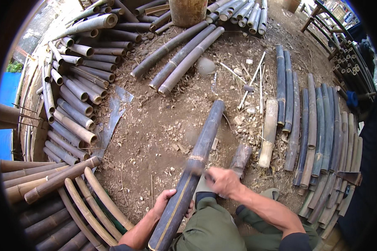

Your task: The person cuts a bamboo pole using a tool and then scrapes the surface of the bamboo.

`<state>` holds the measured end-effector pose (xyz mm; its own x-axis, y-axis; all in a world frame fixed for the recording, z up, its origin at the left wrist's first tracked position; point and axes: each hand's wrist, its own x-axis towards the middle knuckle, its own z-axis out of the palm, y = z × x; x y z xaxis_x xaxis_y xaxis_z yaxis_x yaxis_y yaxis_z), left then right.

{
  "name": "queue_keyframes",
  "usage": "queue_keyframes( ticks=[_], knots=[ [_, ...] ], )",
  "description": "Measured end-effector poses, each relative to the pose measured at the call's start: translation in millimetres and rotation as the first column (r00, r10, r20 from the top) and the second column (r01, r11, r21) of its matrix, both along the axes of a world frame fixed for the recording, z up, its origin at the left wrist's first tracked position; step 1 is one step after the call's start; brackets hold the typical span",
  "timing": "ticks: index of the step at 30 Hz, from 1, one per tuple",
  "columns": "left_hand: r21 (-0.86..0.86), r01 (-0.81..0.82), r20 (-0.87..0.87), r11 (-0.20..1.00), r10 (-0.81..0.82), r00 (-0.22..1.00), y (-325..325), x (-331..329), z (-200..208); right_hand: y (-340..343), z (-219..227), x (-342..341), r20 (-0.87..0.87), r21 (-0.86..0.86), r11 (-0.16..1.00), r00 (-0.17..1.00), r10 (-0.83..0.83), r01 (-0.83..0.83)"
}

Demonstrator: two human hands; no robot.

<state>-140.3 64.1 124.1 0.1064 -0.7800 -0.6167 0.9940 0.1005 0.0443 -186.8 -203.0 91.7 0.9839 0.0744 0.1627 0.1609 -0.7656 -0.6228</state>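
A dark bamboo pole (206, 136) slants across my lap, its far end raised over the dirt floor. A pale ring marks its node, and a light stripe runs along the near part. My left hand (165, 203) is closed around the near part, thumb on the near-left side and fingertips showing on the right. Beside the node my right hand (224, 182) is closed in a fist around something dark and smeared by motion, which I cannot make out. A blurred patch lies across the pole just below the node.
Stacked bamboo poles (77, 90) line the left. Three poles (192, 60) lie ahead, and a row of cut poles (322, 125) stretches along the right. A hammer (248, 88), a short log (241, 158), a pale bamboo piece (268, 134) and wood chips lie on the dirt.
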Motion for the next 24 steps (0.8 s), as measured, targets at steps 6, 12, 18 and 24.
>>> queue_keyframes(
  ticks=[6,12,18,24],
  knots=[
    [0.039,0.094,0.150,0.995,-0.099,0.984,2.0,-1.2,-4.2,-7.8,-5.5,16.5,-0.317,-0.015,0.961,0.910,-0.266,0.276],
    [0.043,0.073,0.105,0.996,-0.077,0.991,-7.7,-0.9,0.9,-12.4,-20.7,8.2,-0.202,-0.073,0.973,0.952,-0.228,0.217],
    [-0.058,-0.063,-0.001,0.996,0.063,0.998,-3.6,-2.7,-2.4,8.7,1.1,3.6,-0.001,0.034,0.999,1.000,-0.010,0.010],
    [0.160,0.078,0.144,0.984,-0.101,0.984,-5.0,2.5,3.7,1.0,7.0,6.5,-0.059,0.048,0.998,0.997,0.044,-0.041]
  ],
)
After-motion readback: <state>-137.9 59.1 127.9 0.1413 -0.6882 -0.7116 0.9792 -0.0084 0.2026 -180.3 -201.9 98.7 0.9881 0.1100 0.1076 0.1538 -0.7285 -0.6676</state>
